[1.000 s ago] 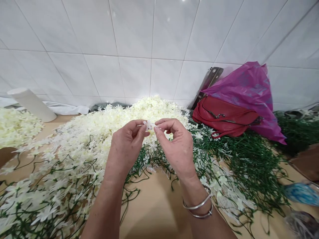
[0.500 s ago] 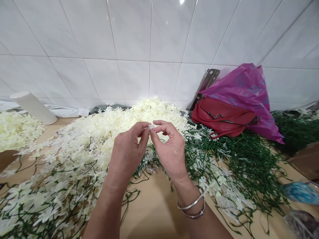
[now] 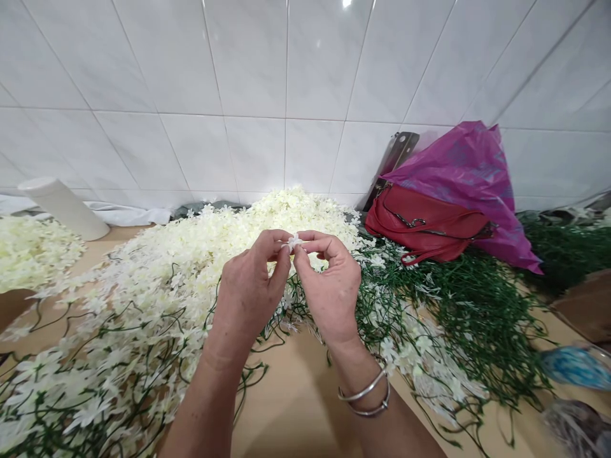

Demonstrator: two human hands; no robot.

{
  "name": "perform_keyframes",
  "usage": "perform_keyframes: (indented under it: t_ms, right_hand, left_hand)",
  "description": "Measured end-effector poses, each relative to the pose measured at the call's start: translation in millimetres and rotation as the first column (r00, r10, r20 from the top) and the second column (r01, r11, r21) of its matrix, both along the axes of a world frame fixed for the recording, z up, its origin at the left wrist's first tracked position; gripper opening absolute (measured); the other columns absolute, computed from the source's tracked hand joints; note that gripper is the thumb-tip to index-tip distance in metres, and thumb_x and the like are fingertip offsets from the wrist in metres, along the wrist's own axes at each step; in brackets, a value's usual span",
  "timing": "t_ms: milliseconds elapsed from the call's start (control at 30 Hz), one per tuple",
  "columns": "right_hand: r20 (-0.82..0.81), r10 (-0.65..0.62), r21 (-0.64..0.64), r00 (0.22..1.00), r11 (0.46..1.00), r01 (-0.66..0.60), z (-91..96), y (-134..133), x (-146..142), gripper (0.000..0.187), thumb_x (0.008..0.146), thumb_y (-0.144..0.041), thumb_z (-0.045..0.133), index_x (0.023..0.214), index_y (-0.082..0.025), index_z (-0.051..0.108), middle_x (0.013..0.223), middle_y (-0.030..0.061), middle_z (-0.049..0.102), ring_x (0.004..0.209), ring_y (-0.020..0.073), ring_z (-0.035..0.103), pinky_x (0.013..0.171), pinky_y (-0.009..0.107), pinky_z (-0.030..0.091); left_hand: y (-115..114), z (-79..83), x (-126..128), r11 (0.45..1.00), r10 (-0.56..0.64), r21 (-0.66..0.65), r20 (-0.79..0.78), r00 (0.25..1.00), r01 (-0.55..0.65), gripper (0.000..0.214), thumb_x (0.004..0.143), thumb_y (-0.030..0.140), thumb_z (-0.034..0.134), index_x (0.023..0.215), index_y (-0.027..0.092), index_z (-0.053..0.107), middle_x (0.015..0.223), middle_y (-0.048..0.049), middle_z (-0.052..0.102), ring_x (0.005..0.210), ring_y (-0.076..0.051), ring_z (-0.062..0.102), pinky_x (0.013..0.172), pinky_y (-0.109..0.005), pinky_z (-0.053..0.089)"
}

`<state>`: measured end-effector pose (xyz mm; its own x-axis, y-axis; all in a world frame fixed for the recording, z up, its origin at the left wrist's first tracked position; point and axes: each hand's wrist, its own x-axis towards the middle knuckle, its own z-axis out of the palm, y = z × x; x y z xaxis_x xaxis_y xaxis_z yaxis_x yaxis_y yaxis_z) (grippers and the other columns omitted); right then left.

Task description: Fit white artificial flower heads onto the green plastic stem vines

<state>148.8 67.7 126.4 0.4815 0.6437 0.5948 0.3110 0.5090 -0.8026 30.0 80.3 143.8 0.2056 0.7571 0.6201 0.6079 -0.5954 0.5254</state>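
Note:
My left hand (image 3: 248, 289) and my right hand (image 3: 329, 286) meet in the middle of the view, fingertips pinched together on one small white artificial flower (image 3: 294, 242). Both hands are closed around it, thumbs and forefingers touching. Two silver bangles (image 3: 365, 397) sit on my right wrist. Below and behind the hands lies a large heap of white flowers (image 3: 200, 254), with flowered green stems (image 3: 95, 375) spreading to the left. Bare green stems (image 3: 472, 318) are piled to the right.
A red handbag (image 3: 424, 222) under a magenta plastic bag (image 3: 472, 172) rests against the white tiled wall. A white cylinder (image 3: 62, 207) leans at the far left beside another flower pile (image 3: 33, 248). A blue object (image 3: 577, 367) lies at the right edge of the tan table (image 3: 296, 401).
My hands have drawn closer together and slightly right. The flower, held spread out between the fingertips a second ago, is now pinched tightly between both hands.

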Motion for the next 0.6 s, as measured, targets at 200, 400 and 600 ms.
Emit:
perform_keyframes:
  t_ms: [200,400,600]
  right_hand:
    - [0.045,0.036,-0.013,0.998,0.999,-0.036,0.1,0,1,0.009,0.084,-0.014,0.072,0.080,-0.022,0.069,0.101,0.0040,0.078,0.098,0.0208,0.073,0.094,0.041,0.055]
    - [-0.116,0.235,-0.092,0.965,0.965,-0.246,-0.4,4,9,0.006,0.086,-0.021,0.074,0.081,-0.022,0.071,0.100,0.0054,0.079,0.097,0.0215,0.074,0.090,0.042,0.057]
    - [-0.147,0.235,-0.080,0.961,0.965,-0.249,-5.7,10,16,0.005,0.083,-0.022,0.077,0.081,-0.022,0.073,0.091,0.0037,0.078,0.090,0.0194,0.073,0.089,0.040,0.059]
  left_hand:
    - [0,1.5,-3,1.000,-0.015,0.021,-0.071,0.997,0.016,0.013,0.104,0.027,0.053,0.113,0.025,0.063,0.097,0.0006,0.081,0.079,-0.018,0.076,0.068,-0.029,0.047]
    - [5,-1.3,-9,0.997,-0.058,0.048,-0.168,0.984,0.067,0.017,0.106,0.029,0.046,0.115,0.024,0.061,0.104,-0.0023,0.081,0.080,-0.018,0.074,0.069,-0.030,0.046]
    - [4,-1.4,-4,0.996,-0.065,-0.058,0.029,0.997,0.067,0.017,0.105,0.029,0.053,0.119,0.024,0.061,0.102,-0.0014,0.081,0.083,-0.017,0.076,0.071,-0.028,0.050]
